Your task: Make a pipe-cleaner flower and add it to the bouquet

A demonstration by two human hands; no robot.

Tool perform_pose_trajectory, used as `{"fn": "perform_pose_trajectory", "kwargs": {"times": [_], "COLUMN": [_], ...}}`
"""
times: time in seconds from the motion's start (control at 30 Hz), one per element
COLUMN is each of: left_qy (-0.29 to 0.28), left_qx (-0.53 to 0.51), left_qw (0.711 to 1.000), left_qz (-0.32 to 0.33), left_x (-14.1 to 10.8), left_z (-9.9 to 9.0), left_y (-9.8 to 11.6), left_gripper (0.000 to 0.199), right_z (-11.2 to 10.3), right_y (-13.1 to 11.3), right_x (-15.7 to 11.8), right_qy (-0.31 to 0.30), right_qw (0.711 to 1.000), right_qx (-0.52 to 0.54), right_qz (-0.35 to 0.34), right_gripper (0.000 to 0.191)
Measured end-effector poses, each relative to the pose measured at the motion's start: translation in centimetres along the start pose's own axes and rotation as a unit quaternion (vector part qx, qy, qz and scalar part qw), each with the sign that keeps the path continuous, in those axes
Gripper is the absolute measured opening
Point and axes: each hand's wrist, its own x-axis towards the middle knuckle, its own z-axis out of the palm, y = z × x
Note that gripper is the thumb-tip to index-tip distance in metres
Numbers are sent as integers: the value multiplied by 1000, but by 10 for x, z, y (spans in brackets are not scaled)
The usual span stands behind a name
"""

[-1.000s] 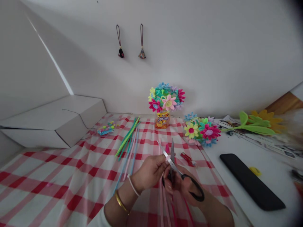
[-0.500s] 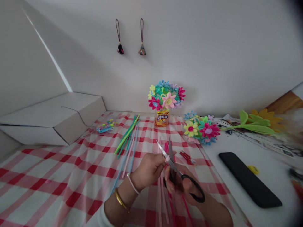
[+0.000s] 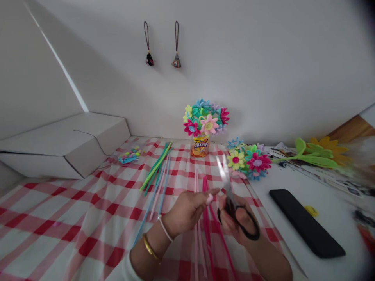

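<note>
Both bare hands work low over a red-and-white gingham tablecloth. The right hand has its fingers curled firmly through the black loop handles of a pair of scissors. The steel blades point up and away, too blurred to show how far apart they stand. The left hand is stretched out nearly flat toward them, with a small pink tuft at its fingertips; whether the tuft is pinched or only touching, I cannot tell. Long pink and magenta pipe cleaners hang in a loose bunch between the 2 hands, just beside the scissors. The main risk is the blades' nearness to the left fingertips, where a careless snip could nick skin. The blur also hints at quick motion, which could send a cut off its mark. The loose stems could slip free or snag on the gold bangle or white bracelet. Farther off, a bundle of green, blue and pink pipe cleaners lies on the cloth, near a jar of pipe-cleaner flowers.
</note>
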Motion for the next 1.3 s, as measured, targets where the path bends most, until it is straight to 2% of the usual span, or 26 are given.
{"fn": "perform_pose_trajectory", "kwargs": {"times": [0.1,0.23,0.3,0.37,0.43,0.53,0.63,0.8,0.9,1.03,1.17,1.3], "left_qy": [16,-79,-126,-160,-166,-138,-112,-39,-15,-5,-29,-35], "left_qx": [-166,-342,-392,-419,-438,-478,-490,-426,-388,-365,-392,-411], "left_qw": [980,914,878,854,843,829,829,872,889,893,883,879], "left_qz": [-109,-204,-244,-263,-264,-255,-246,-238,-242,-264,-257,-240], "left_x": [1,1,1,0,-1,-2,-1,2,4,3,1,0], "left_z": [-2,-9,-9,-5,0,6,9,15,18,18,17,17], "left_y": [2,6,8,9,10,8,6,5,6,5,4,6], "left_gripper": [34,31,37,43,38,25,22,26,28,28,30,31], "right_z": [-8,-11,-8,-5,-2,1,2,-1,-3,-2,2,0], "right_y": [-11,-16,-13,-10,-8,-8,-10,-8,-6,-8,-9,-8], "right_x": [8,14,15,14,12,10,11,12,12,12,12,12], "right_qy": [71,143,143,121,92,72,88,111,114,109,109,173], "right_qw": [995,978,977,982,987,990,985,973,963,956,964,953], "right_qx": [-58,-143,-151,-143,-127,-119,-142,-191,-229,-257,-223,-212], "right_qz": [-48,-49,-41,-35,-30,-34,-45,-67,-80,-92,-99,-131], "right_gripper": [41,38,34,33,33,31,30,31,30,29,30,28]}}
